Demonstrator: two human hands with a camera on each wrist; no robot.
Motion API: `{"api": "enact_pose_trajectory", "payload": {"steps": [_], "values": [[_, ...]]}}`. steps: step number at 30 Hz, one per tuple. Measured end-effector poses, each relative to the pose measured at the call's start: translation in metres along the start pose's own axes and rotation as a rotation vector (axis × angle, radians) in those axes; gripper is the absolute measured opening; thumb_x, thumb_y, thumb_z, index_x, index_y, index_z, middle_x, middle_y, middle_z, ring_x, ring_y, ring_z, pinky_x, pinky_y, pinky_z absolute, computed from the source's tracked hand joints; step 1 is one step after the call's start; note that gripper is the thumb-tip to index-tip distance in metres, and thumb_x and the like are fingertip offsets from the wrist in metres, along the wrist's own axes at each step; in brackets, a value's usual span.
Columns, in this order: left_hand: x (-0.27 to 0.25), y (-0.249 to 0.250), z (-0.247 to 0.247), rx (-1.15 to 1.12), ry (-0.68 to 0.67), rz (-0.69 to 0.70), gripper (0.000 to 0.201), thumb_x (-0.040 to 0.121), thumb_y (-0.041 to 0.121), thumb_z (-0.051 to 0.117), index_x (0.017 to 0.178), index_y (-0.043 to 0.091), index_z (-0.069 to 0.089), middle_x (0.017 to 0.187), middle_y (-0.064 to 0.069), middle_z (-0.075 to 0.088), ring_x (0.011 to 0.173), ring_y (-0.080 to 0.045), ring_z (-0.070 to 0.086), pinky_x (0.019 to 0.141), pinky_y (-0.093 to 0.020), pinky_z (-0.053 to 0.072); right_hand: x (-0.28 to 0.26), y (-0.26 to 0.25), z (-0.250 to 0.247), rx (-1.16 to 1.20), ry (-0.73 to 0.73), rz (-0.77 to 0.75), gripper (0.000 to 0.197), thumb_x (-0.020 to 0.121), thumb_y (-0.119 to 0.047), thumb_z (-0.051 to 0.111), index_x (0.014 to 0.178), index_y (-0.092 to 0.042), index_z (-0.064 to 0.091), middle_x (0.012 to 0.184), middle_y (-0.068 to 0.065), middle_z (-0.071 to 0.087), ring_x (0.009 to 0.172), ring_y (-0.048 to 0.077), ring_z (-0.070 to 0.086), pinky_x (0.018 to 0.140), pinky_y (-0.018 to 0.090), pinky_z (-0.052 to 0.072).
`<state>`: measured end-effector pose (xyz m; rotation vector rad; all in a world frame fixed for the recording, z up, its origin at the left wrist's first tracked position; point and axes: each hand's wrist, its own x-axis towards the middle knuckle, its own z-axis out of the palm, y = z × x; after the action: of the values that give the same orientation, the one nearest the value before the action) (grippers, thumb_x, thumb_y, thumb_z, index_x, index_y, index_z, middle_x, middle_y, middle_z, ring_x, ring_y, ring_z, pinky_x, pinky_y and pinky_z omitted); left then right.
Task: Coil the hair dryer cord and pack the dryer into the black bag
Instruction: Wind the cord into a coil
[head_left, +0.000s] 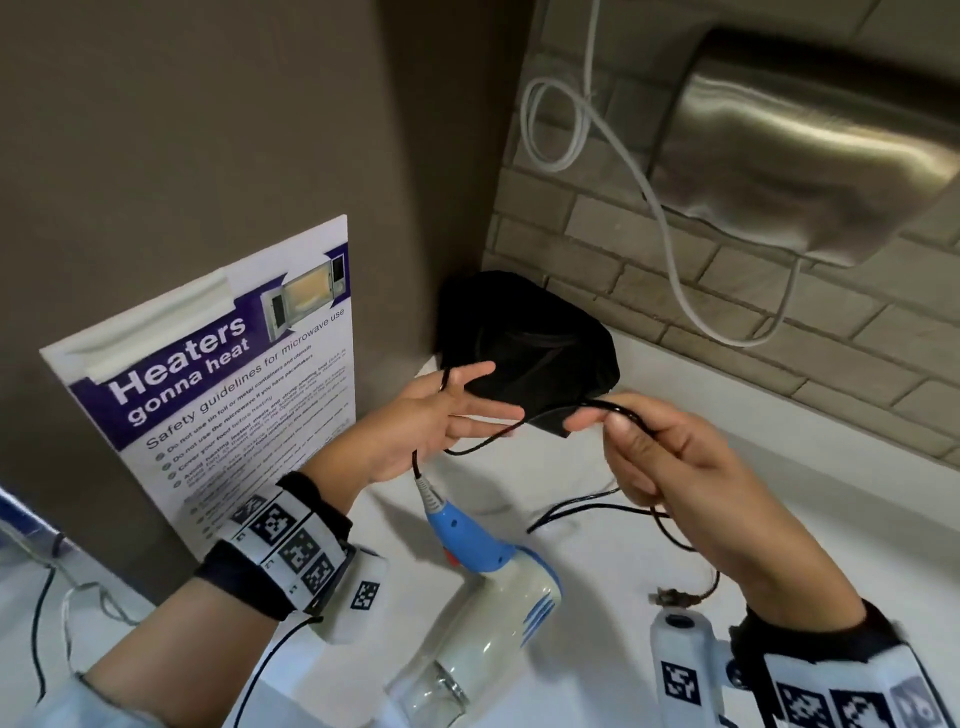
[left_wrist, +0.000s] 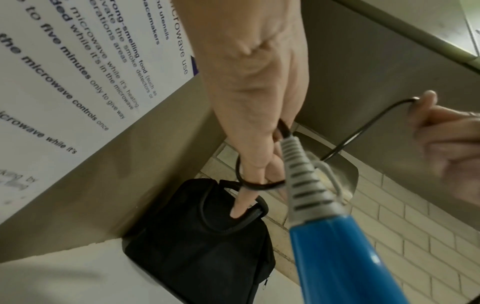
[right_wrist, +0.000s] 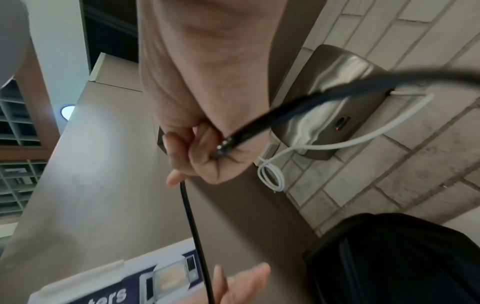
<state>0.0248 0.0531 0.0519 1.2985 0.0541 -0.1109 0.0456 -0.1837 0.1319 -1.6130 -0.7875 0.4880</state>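
Coiling step under way. Left hand (head_left: 415, 423), frame centre, fingers straight, cord (head_left: 480, 447) looped round them. Right hand (head_left: 670, 457) pinches cord, centre right. Hair dryer (head_left: 498, 587) lies lower centre on counter (head_left: 779, 467); black bag (head_left: 524, 343) behind, untouched. Next: carry cord over left fingers for another turn; plug (head_left: 675, 597) end loose.

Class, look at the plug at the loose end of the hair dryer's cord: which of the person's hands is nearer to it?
Right. The right hand pinches the cord just above the plug. The left hand, cord looped round its fingers, sits across the counter, over the dryer's handle.
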Motion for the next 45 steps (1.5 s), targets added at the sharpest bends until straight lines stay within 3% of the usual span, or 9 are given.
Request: {"api": "enact_pose_trajectory", "payload": {"steps": [2, 5, 11, 17, 25, 29, 34, 40, 45], "values": [[-0.001, 0.003, 0.004, 0.032, -0.058, -0.058, 0.066, 0.088, 0.051, 0.041, 0.145, 0.018, 0.032, 0.115, -0.015, 0.070, 0.108, -0.033, 0.066, 0.101, -0.027, 0.043, 0.008, -0.012, -0.004, -0.044, 0.066, -0.055, 0.017, 0.091, -0.025, 0.054, 0.091, -0.017, 0.070, 0.054, -0.017, 0.050, 0.051, 0.002, 0.034, 0.048, 0.013, 0.026], [-0.003, 0.003, 0.011, 0.083, -0.146, -0.138, 0.061, 0.095, 0.047, 0.027, 0.145, 0.012, 0.029, 0.109, -0.020, 0.071, 0.105, -0.038, 0.067, 0.072, -0.011, 0.046, 0.021, -0.029, -0.010, -0.096, 0.080, -0.146, 0.017, 0.088, -0.021, 0.056, 0.091, -0.007, 0.065, 0.061, -0.018, 0.059, 0.052, -0.003, 0.043, 0.051, 0.009, 0.032], [-0.014, 0.007, 0.013, 0.212, -0.458, -0.178, 0.094, 0.069, 0.064, 0.060, 0.144, 0.014, 0.030, 0.109, -0.011, 0.072, 0.105, -0.037, 0.067, 0.100, -0.032, 0.043, 0.057, -0.036, -0.010, -0.167, 0.180, -0.191, 0.016, 0.095, -0.010, 0.048, 0.092, -0.002, 0.062, 0.076, -0.007, 0.061, 0.056, -0.006, 0.052, 0.054, 0.004, 0.036], [-0.023, 0.005, 0.015, 0.251, -0.590, -0.183, 0.044, 0.102, 0.014, 0.037, 0.145, 0.020, 0.033, 0.128, -0.022, 0.060, 0.107, -0.021, 0.067, 0.092, -0.023, 0.047, 0.103, 0.013, -0.010, -0.225, 0.345, -0.158, 0.013, 0.094, -0.026, 0.056, 0.090, -0.023, 0.068, 0.086, -0.007, 0.069, 0.081, 0.004, 0.063, 0.074, 0.020, 0.046], [-0.027, 0.005, 0.018, -0.057, -0.665, -0.015, 0.085, 0.095, -0.014, 0.028, 0.139, 0.058, 0.019, 0.145, -0.010, 0.046, 0.130, -0.042, 0.045, 0.111, -0.049, 0.035, 0.110, 0.095, -0.001, -0.385, 0.300, -0.043, 0.016, 0.094, -0.025, 0.056, 0.086, -0.026, 0.070, 0.079, -0.013, 0.069, 0.072, -0.002, 0.063, 0.071, 0.025, 0.049], [-0.025, 0.002, 0.024, -0.227, -0.559, 0.104, 0.104, 0.083, -0.027, 0.018, 0.142, 0.057, 0.007, 0.153, -0.007, 0.035, 0.132, -0.042, 0.042, 0.111, -0.045, 0.035, 0.094, 0.128, 0.011, -0.659, 0.131, 0.072, 0.016, 0.093, -0.034, 0.053, 0.086, -0.025, 0.064, 0.082, -0.003, 0.071, 0.079, 0.019, 0.068, 0.071, 0.040, 0.054], [-0.019, -0.008, 0.013, -0.444, -0.242, 0.186, 0.105, 0.079, -0.026, 0.027, 0.143, 0.055, 0.013, 0.156, 0.003, 0.029, 0.139, -0.028, 0.037, 0.115, -0.046, 0.024, 0.057, 0.120, 0.024, -0.891, -0.013, 0.147, 0.020, 0.094, -0.042, 0.049, 0.099, -0.039, 0.068, 0.067, -0.032, 0.062, 0.059, -0.007, 0.053, 0.056, 0.020, 0.036], [-0.007, -0.020, -0.002, -0.516, 0.033, 0.170, 0.091, 0.088, -0.021, 0.036, 0.142, 0.051, 0.026, 0.151, 0.006, 0.040, 0.134, -0.024, 0.046, 0.114, -0.045, 0.028, 0.022, 0.109, 0.030, -1.025, -0.036, 0.071, 0.021, 0.094, -0.051, 0.041, 0.106, -0.045, 0.058, 0.092, -0.020, 0.071, 0.079, 0.003, 0.062, 0.065, 0.024, 0.050], [-0.001, -0.019, -0.007, -0.541, 0.207, 0.169, 0.058, 0.092, -0.017, 0.031, 0.144, 0.008, 0.033, 0.142, -0.010, 0.051, 0.127, -0.028, 0.052, 0.102, -0.047, 0.045, 0.008, 0.099, 0.020, -1.052, 0.031, 0.023, 0.027, 0.092, -0.055, 0.033, 0.101, -0.044, 0.056, 0.085, -0.021, 0.069, 0.073, 0.004, 0.060, 0.060, 0.026, 0.051]]}}
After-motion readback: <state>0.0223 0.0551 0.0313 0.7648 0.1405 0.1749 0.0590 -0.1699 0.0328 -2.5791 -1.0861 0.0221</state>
